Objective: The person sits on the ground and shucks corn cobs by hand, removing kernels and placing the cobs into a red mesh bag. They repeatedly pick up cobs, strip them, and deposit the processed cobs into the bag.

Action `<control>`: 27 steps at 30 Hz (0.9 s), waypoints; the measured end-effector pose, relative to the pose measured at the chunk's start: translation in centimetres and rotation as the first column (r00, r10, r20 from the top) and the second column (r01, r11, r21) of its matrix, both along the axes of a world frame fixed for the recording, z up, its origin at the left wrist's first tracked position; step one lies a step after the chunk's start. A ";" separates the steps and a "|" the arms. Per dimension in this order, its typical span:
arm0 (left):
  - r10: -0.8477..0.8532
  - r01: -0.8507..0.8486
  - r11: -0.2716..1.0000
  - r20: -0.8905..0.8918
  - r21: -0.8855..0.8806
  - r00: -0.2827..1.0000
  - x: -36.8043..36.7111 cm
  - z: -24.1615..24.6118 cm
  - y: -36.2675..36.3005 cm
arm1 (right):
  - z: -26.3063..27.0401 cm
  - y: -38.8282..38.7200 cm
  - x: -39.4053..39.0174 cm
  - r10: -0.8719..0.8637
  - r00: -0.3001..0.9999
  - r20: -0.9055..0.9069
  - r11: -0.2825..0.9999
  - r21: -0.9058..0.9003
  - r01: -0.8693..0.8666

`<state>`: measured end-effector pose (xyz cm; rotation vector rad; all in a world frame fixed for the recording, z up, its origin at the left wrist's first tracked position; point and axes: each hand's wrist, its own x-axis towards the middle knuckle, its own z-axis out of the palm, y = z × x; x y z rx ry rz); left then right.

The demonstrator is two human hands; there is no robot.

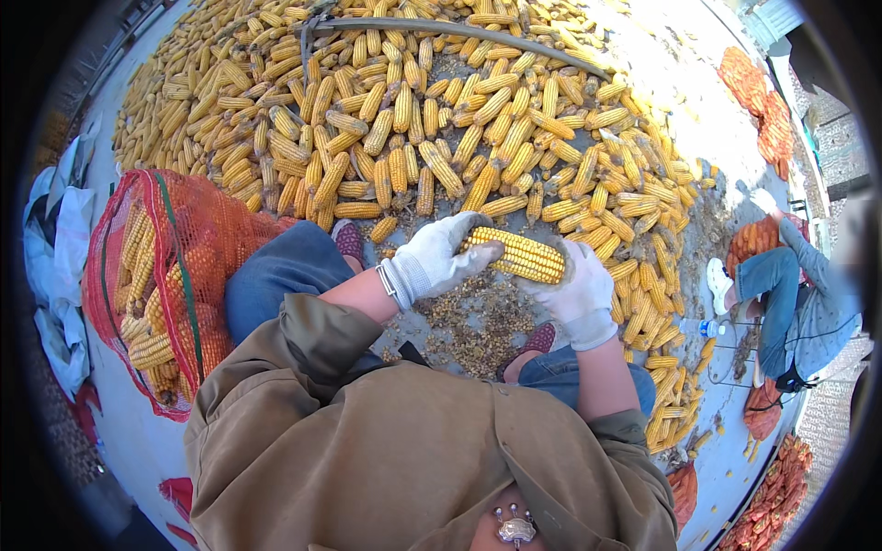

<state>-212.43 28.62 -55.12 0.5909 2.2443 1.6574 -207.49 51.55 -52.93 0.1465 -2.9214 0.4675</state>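
Both my hands wear white work gloves with soiled fingertips. A yellow ear of corn point(521, 256) is held between them over the ground, its husk gone. My left hand point(441, 249) grips its left end, thumb along the near side. Around its right end closes my right hand point(576, 289). Just beyond lies a broad heap of husked corn ears point(386, 138). Loose kernels and debris point(475, 320) cover the ground below my hands. To my left stands a red mesh sack point(186, 234) partly filled with corn ears, its opening facing me.
A long wooden pole point(448, 26) lies across the heap. At the right another person point(803, 289) sits low among filled mesh sacks point(754, 237), near a plastic water bottle point(710, 328). Pale blue sheeting point(65, 275) lies at far left. Piled red sacks point(768, 496) are at lower right.
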 end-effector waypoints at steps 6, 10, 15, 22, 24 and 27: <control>-0.213 0.181 0.940 -0.080 -0.289 0.974 -1.2 2.9 -1.6 | 0.9 0.0 1.7 0.083 0.995 -0.057 0.993 -0.079 -0.088; -0.254 0.262 0.946 0.064 -0.190 0.965 -0.8 2.7 -2.2 | 1.4 -0.2 2.4 0.095 0.995 0.035 0.994 -0.058 -0.093; -0.255 0.288 0.956 0.344 -0.047 0.904 -0.6 1.6 -2.1 | 1.6 0.8 1.2 0.131 0.949 0.288 0.987 -0.131 -0.096; -0.169 0.085 0.981 0.556 0.174 0.814 -1.7 0.2 -1.6 | 1.0 1.8 0.5 0.094 0.968 0.234 0.985 -0.164 -0.056; -0.182 0.113 0.981 0.552 0.156 0.814 -2.2 0.1 -1.5 | 0.7 1.7 0.0 0.124 0.980 0.158 0.989 -0.099 -0.109; -0.252 0.221 0.968 0.399 0.123 0.881 -2.0 -0.1 -1.6 | 0.6 1.1 0.2 0.005 0.974 0.226 0.999 -0.042 0.004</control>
